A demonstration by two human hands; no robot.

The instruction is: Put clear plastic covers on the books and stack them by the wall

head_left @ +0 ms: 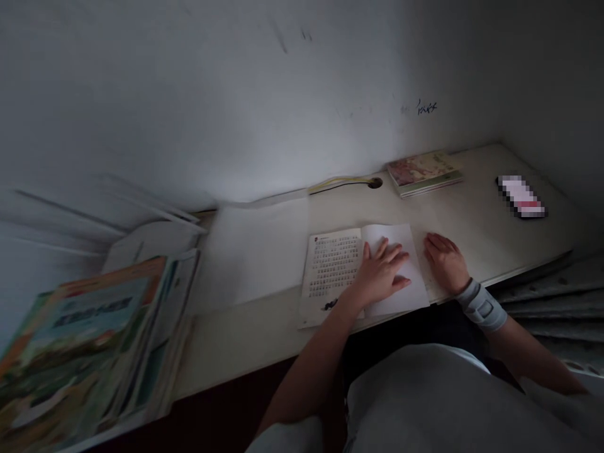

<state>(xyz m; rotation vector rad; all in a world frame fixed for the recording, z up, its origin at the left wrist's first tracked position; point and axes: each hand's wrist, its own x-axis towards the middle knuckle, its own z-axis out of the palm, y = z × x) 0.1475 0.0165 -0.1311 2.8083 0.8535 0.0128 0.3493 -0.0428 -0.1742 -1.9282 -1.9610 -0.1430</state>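
Note:
An open booklet (pixel 335 258) lies flat at the desk's front edge, its left page printed with rows of characters and a small dark drawing near the bottom. Its right side is a plain white page (pixel 396 301). Across that page rests my left hand (pixel 384 270), palm down with the fingers spread, holding nothing. My right hand (pixel 446 263), with a grey band (pixel 482 305) round the wrist, lies on the desk just right of the booklet. Its fingers are close together and look stretched out; nothing shows in them.
A pale desk (pixel 236 346) runs along a marked wall. Stacked books (pixel 89 333) stand at left, beside a large white sheet (pixel 259 251). Thin books (pixel 425 173) lie at the back, near a cable hole (pixel 375 183). A phone (pixel 523 196) lies at right.

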